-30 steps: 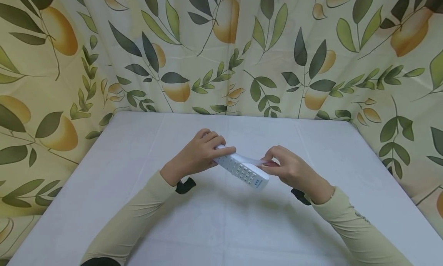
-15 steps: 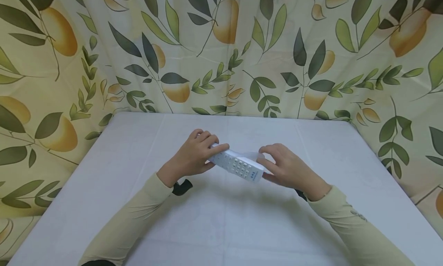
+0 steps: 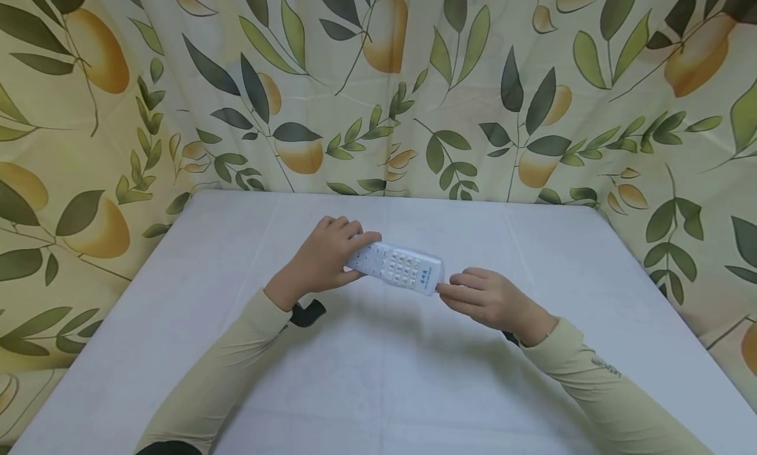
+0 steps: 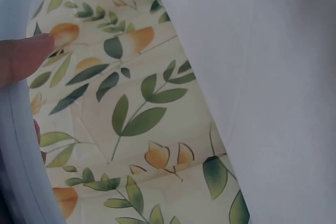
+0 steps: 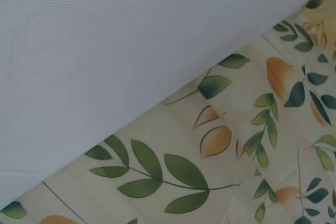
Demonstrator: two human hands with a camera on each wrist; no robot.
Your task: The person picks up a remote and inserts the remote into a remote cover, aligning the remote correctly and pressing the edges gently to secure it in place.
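Note:
A white remote control [image 3: 405, 268] with rows of pale buttons and blue lettering at its right end is held above the table, its button face toward the head camera. A translucent margin, like a clear sleeve, shows round its right end. My left hand [image 3: 322, 258] grips the left end, thumb along one side; in the left wrist view, the thumb [image 4: 26, 59] lies over the pale edge of the remote. At the lower right corner, my right hand [image 3: 491, 300] pinches with bent fingers, its thumb hidden. The right wrist view shows neither hand nor remote.
A table with a white cloth [image 3: 378, 376] spreads under both hands. Behind and beside it hangs a curtain [image 3: 355, 113] printed with leaves and orange fruit. Dark wrist-worn gear [image 3: 307, 313] sits at the left wrist.
The remote has turned flatter and its button face tips more toward the head camera. My right hand has left the raised translucent film and moved down to the lower right corner; the film no longer stands up.

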